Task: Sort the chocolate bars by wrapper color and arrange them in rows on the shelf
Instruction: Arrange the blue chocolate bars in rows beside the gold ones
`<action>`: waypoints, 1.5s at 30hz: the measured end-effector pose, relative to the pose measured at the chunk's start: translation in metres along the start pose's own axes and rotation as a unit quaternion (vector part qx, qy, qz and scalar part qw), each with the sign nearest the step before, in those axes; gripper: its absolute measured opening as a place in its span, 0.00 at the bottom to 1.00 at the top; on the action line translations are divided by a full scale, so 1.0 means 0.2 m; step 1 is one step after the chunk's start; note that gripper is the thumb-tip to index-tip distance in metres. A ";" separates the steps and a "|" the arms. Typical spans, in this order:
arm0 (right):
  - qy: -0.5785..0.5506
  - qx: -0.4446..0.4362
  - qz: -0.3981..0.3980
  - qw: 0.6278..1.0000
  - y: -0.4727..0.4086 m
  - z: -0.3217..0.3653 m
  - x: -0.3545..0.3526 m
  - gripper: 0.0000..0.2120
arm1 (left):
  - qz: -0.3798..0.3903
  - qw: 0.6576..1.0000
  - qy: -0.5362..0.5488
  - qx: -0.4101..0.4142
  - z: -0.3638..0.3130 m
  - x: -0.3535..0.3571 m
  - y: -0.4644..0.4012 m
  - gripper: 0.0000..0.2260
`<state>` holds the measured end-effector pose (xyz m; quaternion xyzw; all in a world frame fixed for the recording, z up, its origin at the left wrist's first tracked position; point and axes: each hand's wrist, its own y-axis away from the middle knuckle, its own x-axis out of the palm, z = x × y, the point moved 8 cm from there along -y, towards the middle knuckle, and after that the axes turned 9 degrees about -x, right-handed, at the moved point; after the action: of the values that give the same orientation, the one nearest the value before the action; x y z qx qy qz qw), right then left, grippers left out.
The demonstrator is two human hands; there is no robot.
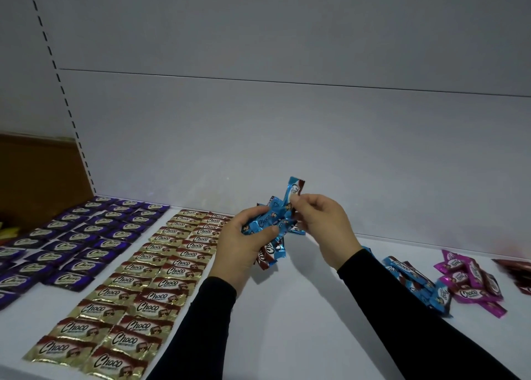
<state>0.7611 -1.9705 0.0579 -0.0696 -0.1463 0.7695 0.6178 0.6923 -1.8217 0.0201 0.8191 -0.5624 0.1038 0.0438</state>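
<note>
1. At the centre of the frame, above the white shelf (273,308), the left hand (240,246) grips a bunch of blue bars (265,226), fingers curled round them.
2. Just right of it, the right hand (321,224) pinches one blue bar (293,191) between thumb and fingertips, drawing it upright out of the bunch.
3. Purple rows (77,236) at the left and gold rows (143,273) beside them look finished; the blue colour seems the step in hand.
4. Next, I judge, that single bar goes flat on the bare shelf right of the gold rows, aligned to start a row.
5. A loose blue pile (416,285) and a pink pile (471,282) wait at the right.
</note>
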 end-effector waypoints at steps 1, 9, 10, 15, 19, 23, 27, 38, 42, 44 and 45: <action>0.008 -0.009 -0.019 1.000 -0.02 0.01 -0.04 0.07 | -0.010 1.000 0.003 0.001 0.00 -0.01 0.00 0.17; 0.363 -0.031 0.107 0.925 -0.07 -0.18 -0.18 0.06 | -0.135 0.988 0.066 0.017 -0.01 -0.17 -0.03 0.16; 0.386 -0.026 0.130 0.913 -0.05 -0.21 -0.16 0.07 | -0.142 0.988 0.059 0.021 -0.01 -0.17 -0.03 0.16; 0.459 -0.046 0.133 0.877 -0.03 -0.27 -0.11 0.05 | -0.148 0.988 0.044 0.016 0.00 -0.17 -0.03 0.15; 0.456 -0.063 0.119 0.880 -0.03 -0.22 -0.14 0.06 | -0.151 0.987 0.042 0.017 -0.01 -0.17 -0.03 0.15; 0.481 -0.055 0.139 0.864 0.01 -0.22 -0.14 0.05 | -0.150 0.988 0.040 0.023 -0.02 -0.17 -0.03 0.15; 0.488 -0.077 0.158 0.855 -0.02 -0.26 -0.09 0.06 | -0.145 0.988 0.043 0.028 -0.02 -0.16 -0.03 0.15; 0.530 -0.115 0.139 0.829 -0.10 -0.31 -0.03 0.09 | -0.125 0.990 0.055 0.042 -0.04 -0.14 -0.02 0.16; 0.533 -0.129 0.135 0.825 -0.11 -0.31 -0.03 0.09 | -0.126 0.990 0.044 0.046 -0.04 -0.14 -0.02 0.16; 0.538 -0.136 0.138 0.820 -0.12 -0.32 -0.02 0.09 | -0.128 0.990 0.043 0.043 -0.04 -0.14 -0.02 0.16; 0.541 -0.139 0.141 0.817 -0.12 -0.32 -0.01 0.09 | -0.129 0.990 0.043 0.043 -0.04 -0.14 -0.02 0.16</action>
<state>0.8018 -1.9598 0.0052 -0.5799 0.1173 0.6577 0.4663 0.6860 -1.7926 0.0213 0.8807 -0.4447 0.1568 0.0458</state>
